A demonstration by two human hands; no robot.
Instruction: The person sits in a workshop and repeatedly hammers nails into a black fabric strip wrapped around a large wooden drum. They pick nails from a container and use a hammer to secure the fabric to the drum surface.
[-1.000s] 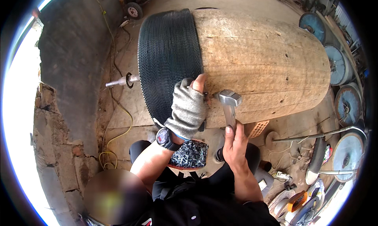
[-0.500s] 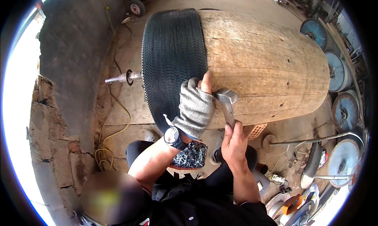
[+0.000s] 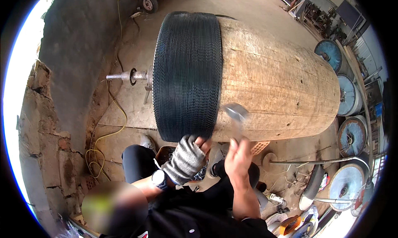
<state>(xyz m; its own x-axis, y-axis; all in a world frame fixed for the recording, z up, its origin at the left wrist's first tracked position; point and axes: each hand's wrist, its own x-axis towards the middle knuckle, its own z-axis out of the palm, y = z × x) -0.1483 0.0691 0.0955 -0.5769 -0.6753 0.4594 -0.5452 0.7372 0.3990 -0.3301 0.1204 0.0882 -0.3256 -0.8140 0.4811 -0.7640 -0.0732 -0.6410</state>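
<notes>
A large wooden drum [image 3: 282, 80] lies sideways before me. Dark, toothed bands [image 3: 186, 72] wrap its left part in close rows. My right hand [image 3: 239, 161] grips a hammer [image 3: 236, 112] near the drum's lower front, its metal head raised and slightly blurred. My left hand [image 3: 184, 160], in a grey knit glove with bare fingertips, is at the bands' lower edge with its fingers curled in. Whatever those fingers hold is hidden. Beneath that hand, between my knees, stands a box [image 3: 164, 154] of small metal pieces, mostly covered.
A metal shaft [image 3: 124, 75] sticks out from the drum's left end. Yellow cable [image 3: 120, 107] runs along the floor by the dark wall [image 3: 74, 51]. Several blue-ended rollers [image 3: 346, 95] line the right side. A perforated brick [image 3: 260, 146] sits under the drum's front.
My left hand has come down off the drum's face to its lower edge, above the box. The hammer stays in my right hand, which has shifted slightly. The view has moved a little.
</notes>
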